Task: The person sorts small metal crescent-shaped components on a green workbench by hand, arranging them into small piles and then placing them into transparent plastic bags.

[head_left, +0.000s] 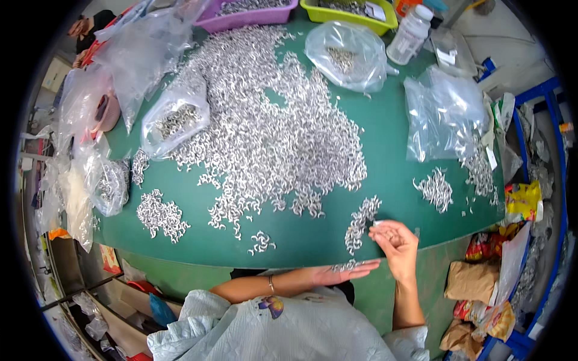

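My left hand lies palm up just below the table's near edge, its fingers stretched out to the right. A small heap of curved metal pieces rests on it. Above and to the right, my right hand is closed in a pinch, with a small silvery piece at the fingertips; its exact shape is too small to tell. Right beside those fingertips lies a narrow pile of similar pieces. A very large spread of the same silvery hooks covers the middle of the green table.
Smaller piles lie at left and right. Open plastic bags with pieces, flat clear bags, a white bottle, a purple tray and a yellow-green tray surround the spread. A blue rack stands at right.
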Motion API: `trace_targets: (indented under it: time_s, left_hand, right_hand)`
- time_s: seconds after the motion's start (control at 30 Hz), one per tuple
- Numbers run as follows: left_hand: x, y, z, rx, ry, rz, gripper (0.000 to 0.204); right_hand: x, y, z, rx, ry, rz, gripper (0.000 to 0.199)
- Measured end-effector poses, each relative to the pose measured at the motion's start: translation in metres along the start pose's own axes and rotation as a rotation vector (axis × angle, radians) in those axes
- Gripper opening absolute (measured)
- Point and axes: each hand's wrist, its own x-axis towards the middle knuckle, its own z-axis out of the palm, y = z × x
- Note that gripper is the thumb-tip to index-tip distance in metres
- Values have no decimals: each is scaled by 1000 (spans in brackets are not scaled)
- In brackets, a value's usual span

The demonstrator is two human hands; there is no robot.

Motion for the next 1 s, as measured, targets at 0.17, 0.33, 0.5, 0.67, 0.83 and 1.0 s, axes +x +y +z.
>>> trace_targets:
  time_s: [0.17,0.33,0.5,0.67,0.83,1.0]
  left_hand:
    - [4,1,25,245,246,37,58]
    - [3,1,19,183,171,28,58]
    - [3,3,1,54,38,2,58]
    - [3,3,9,75,180,10,55]
    - [4,4,12,156,173,11,54]
    - [4,5,-7,-10,-16,-17,55]
  right_hand:
    - [-7,6,4,-432,38,-83,18]
    - [-8,0,9,62,95,-10,25]
    - [-7,9,2,-93,80,-22,26]
    - [-2,6,0,146,79,82,22]
    - [5,2,-4,621,62,194,23]
    - [5,4,-6,593,88,169,24]
